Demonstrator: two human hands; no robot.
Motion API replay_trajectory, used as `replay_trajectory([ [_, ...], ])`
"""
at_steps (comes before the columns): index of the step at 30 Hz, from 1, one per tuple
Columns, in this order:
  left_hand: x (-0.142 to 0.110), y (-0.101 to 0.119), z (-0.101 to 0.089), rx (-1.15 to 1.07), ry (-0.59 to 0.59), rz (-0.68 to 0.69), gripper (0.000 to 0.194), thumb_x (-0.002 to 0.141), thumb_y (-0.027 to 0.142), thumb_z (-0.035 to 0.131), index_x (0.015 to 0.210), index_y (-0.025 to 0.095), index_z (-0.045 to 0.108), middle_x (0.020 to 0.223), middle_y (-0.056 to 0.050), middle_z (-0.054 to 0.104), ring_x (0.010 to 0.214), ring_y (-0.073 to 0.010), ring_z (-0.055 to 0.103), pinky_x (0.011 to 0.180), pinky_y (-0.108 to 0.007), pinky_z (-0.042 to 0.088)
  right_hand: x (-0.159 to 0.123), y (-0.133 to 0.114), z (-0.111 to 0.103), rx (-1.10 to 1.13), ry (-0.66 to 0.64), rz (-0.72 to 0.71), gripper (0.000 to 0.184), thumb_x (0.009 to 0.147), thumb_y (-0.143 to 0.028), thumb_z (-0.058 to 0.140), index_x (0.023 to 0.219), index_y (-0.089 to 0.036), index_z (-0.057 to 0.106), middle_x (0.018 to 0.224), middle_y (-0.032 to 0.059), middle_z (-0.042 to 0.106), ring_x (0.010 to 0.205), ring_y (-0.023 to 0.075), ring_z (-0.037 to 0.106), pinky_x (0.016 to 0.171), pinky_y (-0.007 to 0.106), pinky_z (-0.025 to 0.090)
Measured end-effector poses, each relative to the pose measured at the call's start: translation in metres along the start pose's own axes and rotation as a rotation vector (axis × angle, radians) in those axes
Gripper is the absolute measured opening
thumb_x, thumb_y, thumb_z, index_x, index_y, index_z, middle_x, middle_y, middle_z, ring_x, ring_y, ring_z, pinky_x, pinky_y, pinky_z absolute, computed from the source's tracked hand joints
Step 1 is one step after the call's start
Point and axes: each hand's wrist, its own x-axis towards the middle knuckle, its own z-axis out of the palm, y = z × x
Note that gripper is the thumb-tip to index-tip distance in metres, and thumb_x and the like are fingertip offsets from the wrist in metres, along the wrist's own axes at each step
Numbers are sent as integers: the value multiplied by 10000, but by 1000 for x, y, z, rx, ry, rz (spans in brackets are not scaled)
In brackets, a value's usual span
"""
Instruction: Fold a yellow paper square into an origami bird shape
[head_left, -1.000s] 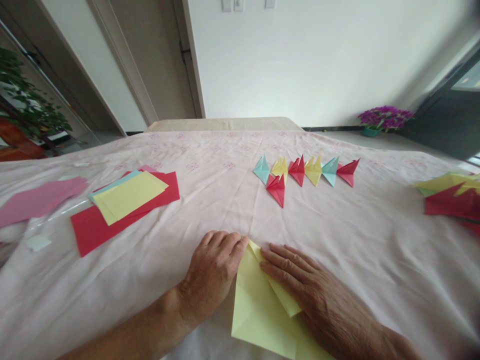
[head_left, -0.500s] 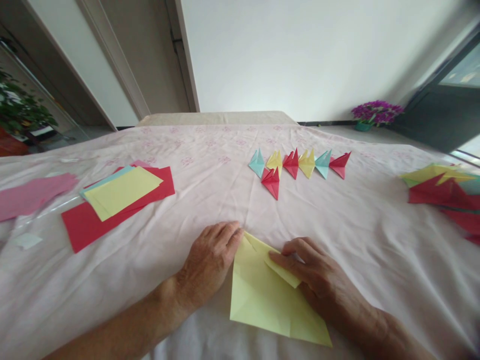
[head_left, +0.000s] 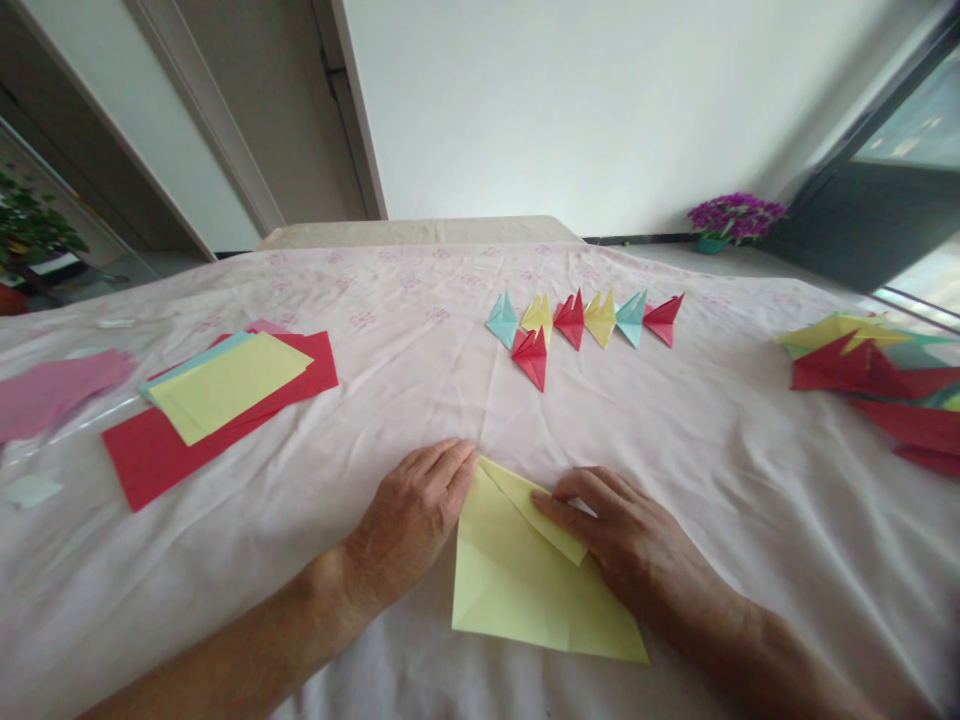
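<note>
A sheet of yellow paper (head_left: 525, 590), marked with creases, lies on the cloth in front of me. Its upper right edge is folded over into a narrow flap (head_left: 544, 520). My left hand (head_left: 424, 510) holds the paper's top corner, fingers close together and pressed down. With the thumb on the flap and the fingers bent behind its edge, my right hand (head_left: 630, 545) grips the fold. The right palm and fingers hide part of the sheet's right edge.
Folded paper shapes in red, yellow and blue, such as a red one (head_left: 531, 358), form a row farther back. At left lie yellow sheets (head_left: 232, 385) over red paper (head_left: 154, 455), beside pink paper (head_left: 64, 390). More folded red pieces (head_left: 847, 365) are at right.
The flap now lies flatter against the sheet, with my right thumb near its upper edge. My left hand stays at the corner. The whole view has shifted slightly.
</note>
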Motion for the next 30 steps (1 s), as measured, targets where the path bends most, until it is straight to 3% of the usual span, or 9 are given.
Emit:
replay_trajectory([
  [5,0,2,0,42,-36,9,397,882,33,449,1263,92,542,1228,-143,635,1144,-244,595,979,-377,502,1,-4,-6,-10,-4,-4,338,938,-154,467,1244,-256,569,999,77,605,881,212,558,760,355,493],
  [16,-4,5,1,108,-93,29,493,875,52,487,1356,158,488,1313,-170,581,1215,-278,554,975,-401,507,-7,0,-2,2,86,-19,338,935,-85,399,1192,-202,585,1045,90,637,927,211,582,808,343,483],
  [24,-5,6,1,106,-100,41,477,872,57,497,1341,140,509,1327,-192,568,1231,-293,541,988,-419,496,-11,4,3,-99,121,43,335,891,-72,417,1132,-185,620,892,79,597,778,206,527,638,311,433],
  [30,-4,5,3,106,-78,45,455,877,58,488,1324,133,525,1316,-199,576,1223,-293,548,972,-424,508,-10,0,1,-167,109,-19,273,939,-150,440,1161,-180,594,807,56,555,711,187,470,605,304,370],
])
